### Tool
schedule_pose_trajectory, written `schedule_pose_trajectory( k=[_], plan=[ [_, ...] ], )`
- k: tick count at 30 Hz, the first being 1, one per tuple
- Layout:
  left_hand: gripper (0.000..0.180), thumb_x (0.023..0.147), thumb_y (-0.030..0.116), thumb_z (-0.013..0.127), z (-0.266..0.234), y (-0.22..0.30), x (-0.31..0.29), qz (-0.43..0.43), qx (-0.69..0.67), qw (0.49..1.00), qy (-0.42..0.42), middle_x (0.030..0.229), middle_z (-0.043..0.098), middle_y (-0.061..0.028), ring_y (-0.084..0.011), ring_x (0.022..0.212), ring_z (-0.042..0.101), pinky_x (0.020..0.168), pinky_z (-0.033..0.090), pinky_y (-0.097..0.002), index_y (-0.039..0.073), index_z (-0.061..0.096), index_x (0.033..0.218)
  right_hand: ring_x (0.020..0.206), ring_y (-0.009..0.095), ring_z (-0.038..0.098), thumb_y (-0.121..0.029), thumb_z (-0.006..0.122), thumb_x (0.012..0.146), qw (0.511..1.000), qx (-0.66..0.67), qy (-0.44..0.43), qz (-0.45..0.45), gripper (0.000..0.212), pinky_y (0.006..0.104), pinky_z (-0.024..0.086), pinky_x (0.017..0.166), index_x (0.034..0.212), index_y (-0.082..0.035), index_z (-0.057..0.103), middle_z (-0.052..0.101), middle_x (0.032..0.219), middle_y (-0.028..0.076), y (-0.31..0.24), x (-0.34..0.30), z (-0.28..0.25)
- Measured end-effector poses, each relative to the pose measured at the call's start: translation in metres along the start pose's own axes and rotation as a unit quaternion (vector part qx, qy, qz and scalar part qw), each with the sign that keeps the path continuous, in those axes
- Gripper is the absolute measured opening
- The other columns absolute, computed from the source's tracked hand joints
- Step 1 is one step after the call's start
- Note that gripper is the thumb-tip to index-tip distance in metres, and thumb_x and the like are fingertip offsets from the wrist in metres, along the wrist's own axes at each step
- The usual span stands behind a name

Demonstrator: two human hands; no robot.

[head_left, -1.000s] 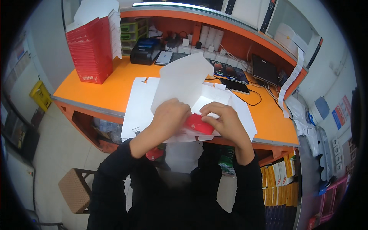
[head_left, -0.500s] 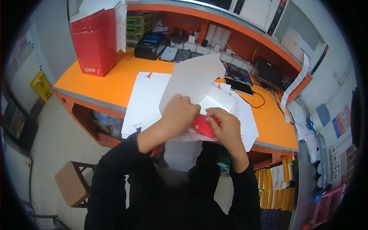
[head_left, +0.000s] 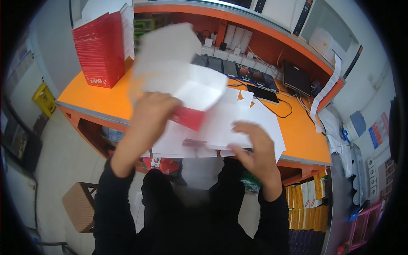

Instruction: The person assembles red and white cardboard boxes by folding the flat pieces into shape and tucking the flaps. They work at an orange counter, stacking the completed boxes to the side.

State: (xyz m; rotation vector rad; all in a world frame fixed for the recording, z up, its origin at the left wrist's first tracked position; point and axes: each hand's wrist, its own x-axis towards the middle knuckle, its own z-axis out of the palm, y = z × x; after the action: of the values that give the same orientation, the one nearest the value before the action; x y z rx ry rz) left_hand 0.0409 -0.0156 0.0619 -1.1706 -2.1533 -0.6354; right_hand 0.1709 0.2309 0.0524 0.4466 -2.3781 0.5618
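Note:
My left hand (head_left: 154, 111) is closed on the near left side of a folded cardboard box (head_left: 191, 117), red outside and white inside. The box is lifted above the orange table, its large white lid flap standing up and smeared by motion. To the right, my right hand (head_left: 257, 146) is empty, with thumb and fingers apart, over the near edge of a pile of flat white card sheets (head_left: 250, 119). At the back left of the table rises a tall stack of nested red boxes (head_left: 100, 53), white flaps up.
Along the back lie several phones (head_left: 244, 73), a black tablet (head_left: 262, 94) with a cable and a dark laptop-like device (head_left: 296, 78). A long paper strip (head_left: 327, 91) hangs at the right. A brown stool (head_left: 79, 206) stands on the floor at left.
My left hand has carried the box up and to the left, off the card sheets. My right hand has let go of the box and opened, moving slightly right.

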Motion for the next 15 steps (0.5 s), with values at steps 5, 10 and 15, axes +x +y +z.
schedule_pose_trajectory(
  k=[5,10,15],
  plan=[
    [0.01,0.08,0.002,0.056,-0.02,-0.061,-0.033,-0.079,0.065,0.995,-0.002,0.082,0.063,-0.0089,-0.0297,0.084,0.058,0.079,0.039,-0.0387,0.005,0.062,0.087,0.087,0.025,0.064,-0.026,0.068,0.08,0.953,0.085,-0.255,0.139,0.026,0.0343,0.049,0.08,0.098,-0.008,0.068,0.069,0.094,0.008,0.017,-0.007,0.011],
    [0.035,0.075,0.002,0.066,-0.018,-0.074,-0.049,-0.103,0.055,0.992,0.05,0.103,0.061,-0.0134,-0.0318,0.101,0.057,0.091,0.041,-0.0389,0.005,0.059,0.109,0.074,0.02,0.064,-0.03,0.07,0.078,0.876,0.22,-0.4,0.153,0.028,0.0295,0.049,0.072,0.091,-0.006,0.072,0.07,0.082,0.009,0.054,0.028,0.014],
    [0.033,0.081,0.014,0.068,0.006,-0.027,-0.023,-0.072,-0.27,0.953,-0.117,0.113,0.06,-0.0107,-0.0233,0.106,0.056,0.09,0.043,-0.0343,0.005,0.06,0.111,0.082,0.015,0.062,-0.035,0.073,0.078,0.808,0.207,-0.528,0.161,0.034,0.0273,0.049,0.072,0.096,-0.006,0.072,0.07,0.088,0.006,0.071,0.059,0.022]
  ],
)
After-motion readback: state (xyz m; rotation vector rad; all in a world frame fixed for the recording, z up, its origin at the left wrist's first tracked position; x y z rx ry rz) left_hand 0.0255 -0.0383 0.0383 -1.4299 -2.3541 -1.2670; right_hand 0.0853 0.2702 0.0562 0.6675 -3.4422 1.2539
